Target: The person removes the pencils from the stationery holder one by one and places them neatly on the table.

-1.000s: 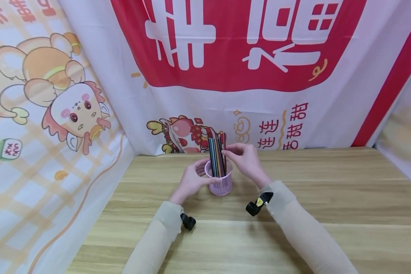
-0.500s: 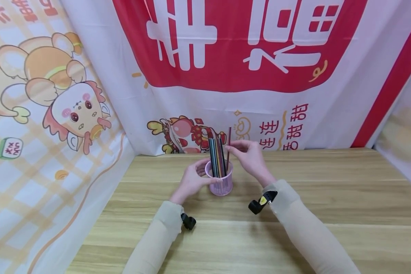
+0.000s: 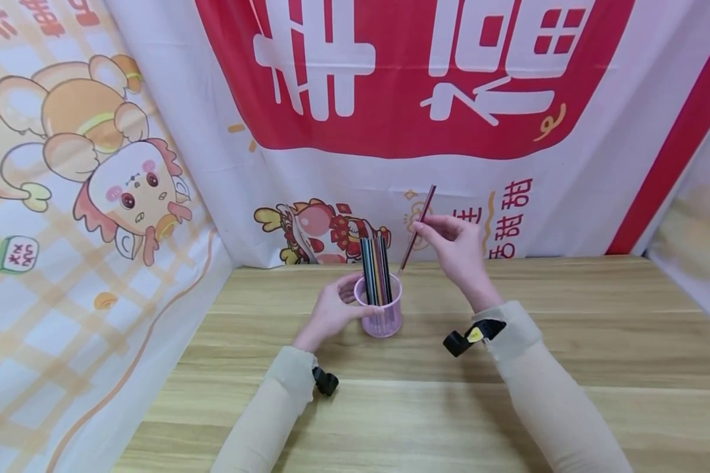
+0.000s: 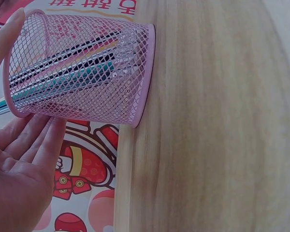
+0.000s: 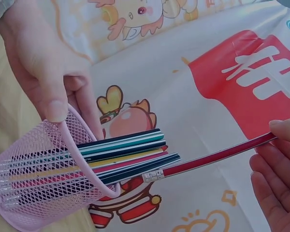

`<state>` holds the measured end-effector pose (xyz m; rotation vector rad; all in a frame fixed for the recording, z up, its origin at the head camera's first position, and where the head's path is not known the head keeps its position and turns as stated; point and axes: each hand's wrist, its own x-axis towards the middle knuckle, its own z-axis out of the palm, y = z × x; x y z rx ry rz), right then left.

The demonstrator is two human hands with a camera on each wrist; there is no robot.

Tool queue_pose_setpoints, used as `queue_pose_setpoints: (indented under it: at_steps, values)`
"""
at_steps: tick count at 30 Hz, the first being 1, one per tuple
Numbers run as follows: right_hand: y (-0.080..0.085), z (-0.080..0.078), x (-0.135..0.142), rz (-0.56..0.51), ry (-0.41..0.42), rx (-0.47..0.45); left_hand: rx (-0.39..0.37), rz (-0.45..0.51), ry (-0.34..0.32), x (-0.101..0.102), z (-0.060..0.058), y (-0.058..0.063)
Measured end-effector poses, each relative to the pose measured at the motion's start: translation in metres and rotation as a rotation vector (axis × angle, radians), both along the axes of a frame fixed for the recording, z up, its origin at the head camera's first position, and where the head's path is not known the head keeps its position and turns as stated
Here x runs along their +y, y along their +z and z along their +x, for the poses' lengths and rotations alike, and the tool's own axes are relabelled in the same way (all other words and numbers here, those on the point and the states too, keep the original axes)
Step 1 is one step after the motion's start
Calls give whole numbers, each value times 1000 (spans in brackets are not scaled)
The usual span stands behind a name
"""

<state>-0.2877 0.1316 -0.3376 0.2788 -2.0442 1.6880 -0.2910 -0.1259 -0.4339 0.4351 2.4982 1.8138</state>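
A pink mesh pencil cup (image 3: 386,324) stands upright on the wooden table. My left hand (image 3: 330,310) holds it by the rim, thumb at the front and fingers round the far side. Inside, several pencils (image 5: 121,150) in black, green, yellow and pink lean together, their eraser ends down at the bottom in the left wrist view. My right hand (image 3: 458,253) pinches a dark red pencil (image 3: 417,230) near its upper part, up and to the right of the cup. That pencil tilts, and its metal-and-eraser end (image 5: 152,176) is just outside the cup's rim.
The wooden table (image 3: 544,328) spreads to both sides and in front of the cup. Behind it hangs a white cloth (image 3: 343,177) with red print. Another printed cloth (image 3: 65,217) hangs along the left side.
My right hand has drawn the red pencil up out of the cup and moved it right, tilting it. My left hand and the cup have stayed in place.
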Motion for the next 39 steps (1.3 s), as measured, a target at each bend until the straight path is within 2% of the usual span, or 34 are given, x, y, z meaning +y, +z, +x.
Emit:
queue_pose_setpoints:
  at_steps: [8, 29, 30, 33, 39]
  values:
    - [-1, 5, 3, 13, 3, -30, -15, -10, 0, -2, 2, 0]
    - [-8, 2, 8, 10, -8, -22, 2, -1, -14, 1, 1, 0]
    - [-8, 2, 8, 10, -8, -25, 0, -2, -13, 2, 4, 4]
    - [-8, 2, 9, 14, -9, -25, -3, -8, -6, 2, 5, 5]
    - [-11, -1, 14, 18, -26, -35, 6, -13, -4, 1, 0, 0]
